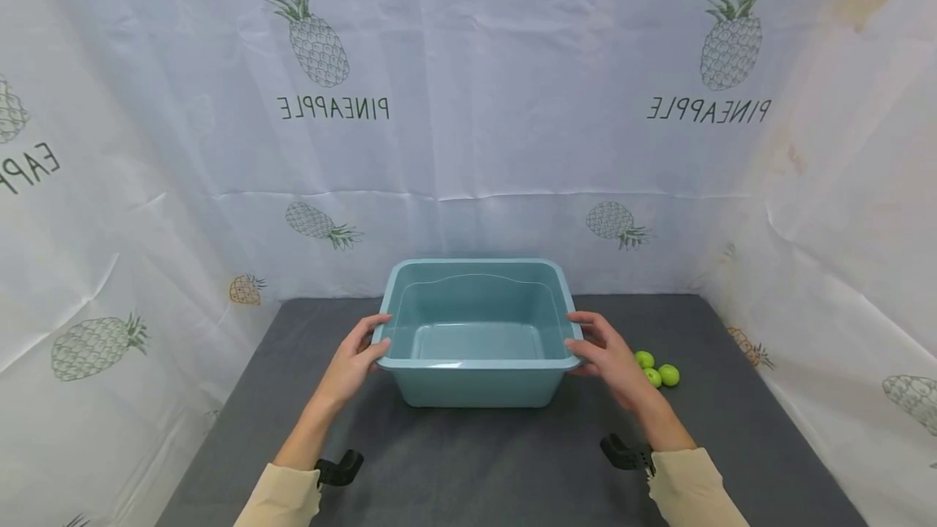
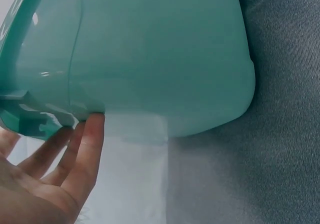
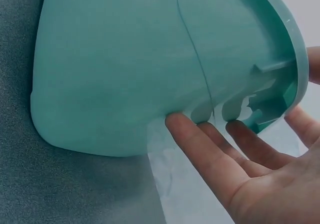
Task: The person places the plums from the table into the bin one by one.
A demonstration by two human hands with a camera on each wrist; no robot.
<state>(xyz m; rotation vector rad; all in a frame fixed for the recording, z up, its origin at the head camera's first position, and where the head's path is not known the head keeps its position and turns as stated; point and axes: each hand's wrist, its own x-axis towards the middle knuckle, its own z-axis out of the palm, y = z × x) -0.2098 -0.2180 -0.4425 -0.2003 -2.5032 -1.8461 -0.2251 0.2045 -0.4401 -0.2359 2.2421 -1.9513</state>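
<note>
A blue-green plastic basin (image 1: 479, 385) is upright at the middle of the dark table, and its inside looks bare. My left hand (image 1: 350, 366) grips its left rim, thumb on top; in the left wrist view the fingers (image 2: 90, 144) touch the outer wall under the lip. On the opposite side, my right hand (image 1: 613, 360) holds the right rim the same way, with fingertips (image 3: 177, 121) against the outer wall in the right wrist view. Several small round green fruits (image 1: 668, 375) lie on the table just beyond the right hand, partly hidden by it.
The dark cloth-covered table (image 1: 468, 470) extends in front of the basin and to both sides. White curtains (image 1: 483, 145) printed with pineapples hang behind the table and along its left and right sides. A black band (image 1: 340, 468) is on the left wrist, another (image 1: 625, 454) on the right.
</note>
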